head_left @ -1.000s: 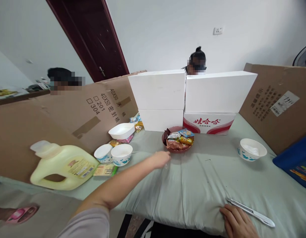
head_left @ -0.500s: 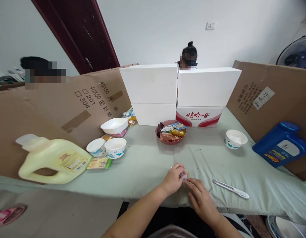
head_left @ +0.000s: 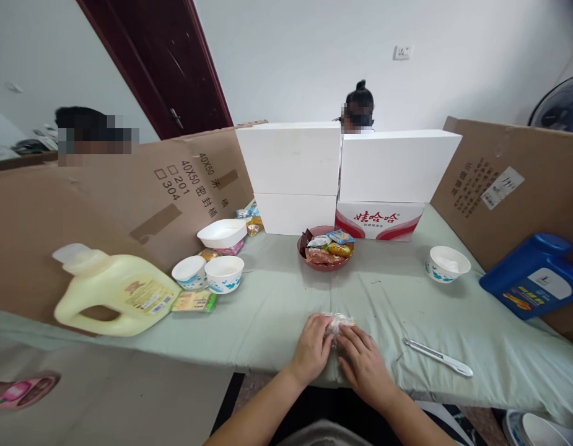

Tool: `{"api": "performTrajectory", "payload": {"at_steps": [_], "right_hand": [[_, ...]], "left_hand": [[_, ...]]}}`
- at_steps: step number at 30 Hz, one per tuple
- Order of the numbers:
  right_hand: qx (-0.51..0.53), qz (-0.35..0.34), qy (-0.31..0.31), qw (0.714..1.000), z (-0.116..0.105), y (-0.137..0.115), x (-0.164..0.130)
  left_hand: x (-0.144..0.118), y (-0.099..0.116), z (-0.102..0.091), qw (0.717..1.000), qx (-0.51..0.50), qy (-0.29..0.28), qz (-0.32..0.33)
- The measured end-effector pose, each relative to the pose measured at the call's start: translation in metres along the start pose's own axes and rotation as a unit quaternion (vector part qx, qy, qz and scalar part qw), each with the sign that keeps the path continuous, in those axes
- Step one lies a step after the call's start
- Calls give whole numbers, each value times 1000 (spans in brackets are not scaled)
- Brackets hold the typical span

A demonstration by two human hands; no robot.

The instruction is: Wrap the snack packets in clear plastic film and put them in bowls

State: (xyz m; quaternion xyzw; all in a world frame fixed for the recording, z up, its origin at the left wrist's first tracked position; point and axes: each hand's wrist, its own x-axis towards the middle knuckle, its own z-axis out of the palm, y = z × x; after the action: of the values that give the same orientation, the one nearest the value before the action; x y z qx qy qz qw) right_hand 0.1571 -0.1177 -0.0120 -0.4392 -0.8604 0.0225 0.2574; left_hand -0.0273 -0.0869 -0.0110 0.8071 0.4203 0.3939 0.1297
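On the cloth-covered surface [head_left: 277,303], front edge: work barely begun. Yellow jug [head_left: 112,291] lies at far left, untouched. Red snack bowl [head_left: 324,263] at centre back remains full. White knife [head_left: 438,357] lies unused, just right of the hands. Left hand [head_left: 313,349] and right hand [head_left: 364,364] meet, fingers [head_left: 349,337] pinching a clear wrapped snack [head_left: 338,321] resting on the cloth, wrapper not visibly opened.

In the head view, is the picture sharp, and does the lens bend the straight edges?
Head view: light is soft and even, with faint shadows under the paper bowls. The wide lens bows and tilts the door frame. The yellow jug looks stretched and slightly soft. The left hand and right hand appear reasonably sharp.
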Motion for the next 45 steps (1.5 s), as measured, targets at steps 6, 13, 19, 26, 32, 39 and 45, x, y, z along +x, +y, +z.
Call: {"api": "performTrajectory", "payload": {"at_steps": [6,13,19,26,32,39,45], "right_hand": [[49,10,24,998,-17,19,-5],[-154,252,81,952,-56,107,-82],[-134,240,22,961,-66,105,-80],[-68,60,-69,993,-45,19,30],[-112,24,-111,987,-45,23,32],[-110,149,-54,981,-76,123,-74],[-114,149,70,980,-78,120,-76]], "left_hand": [[-10,-2,8,995,71,-41,55],[-17,-4,10,996,66,-47,39],[-18,-5,11,997,59,-39,40],[-20,-5,10,999,27,-1,31],[-23,-9,13,999,-18,47,-13],[-15,-4,8,992,-89,44,-74],[-18,-22,-3,892,-238,232,-306]]}}
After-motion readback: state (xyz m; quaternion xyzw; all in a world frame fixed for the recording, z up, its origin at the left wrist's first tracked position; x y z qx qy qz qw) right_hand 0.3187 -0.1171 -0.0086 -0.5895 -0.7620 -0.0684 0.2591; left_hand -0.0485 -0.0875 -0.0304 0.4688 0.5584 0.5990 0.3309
